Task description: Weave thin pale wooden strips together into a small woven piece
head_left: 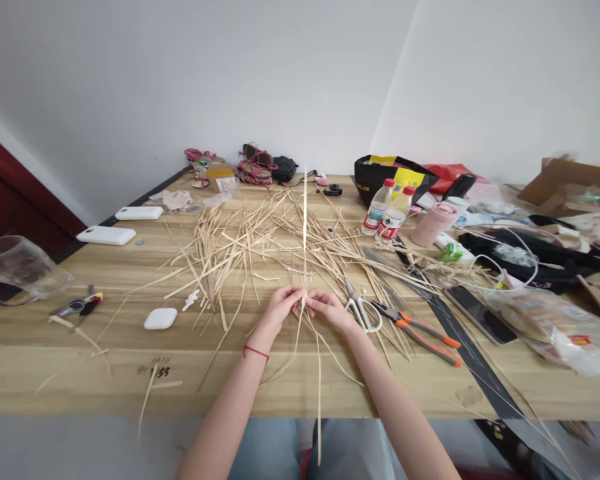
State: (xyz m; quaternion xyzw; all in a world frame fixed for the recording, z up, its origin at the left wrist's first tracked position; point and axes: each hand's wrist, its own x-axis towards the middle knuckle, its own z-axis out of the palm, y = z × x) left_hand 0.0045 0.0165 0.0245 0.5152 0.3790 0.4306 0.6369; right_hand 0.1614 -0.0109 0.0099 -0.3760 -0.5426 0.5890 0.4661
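My left hand (284,303) and my right hand (326,308) meet above the table, both closed in a pinch on thin pale straw strips (320,393). From between my fingertips one strip stands upright, while several others hang down and fan out toward me. Where the strips cross is mostly hidden by my fingers. Right of my right hand lie scissors (363,312) with pale handles. Beside them are pliers (420,333) with orange and grey handles. Beyond my hands spreads a loose heap of straw strips (230,247).
Two bottles (377,208) and a pink cup (434,224) stand at the back right, near a black bag (370,179). A phone (480,313) and a plastic bag (565,327) lie at right. At left are a white earphone case (161,319) and a clear pitcher (20,270).
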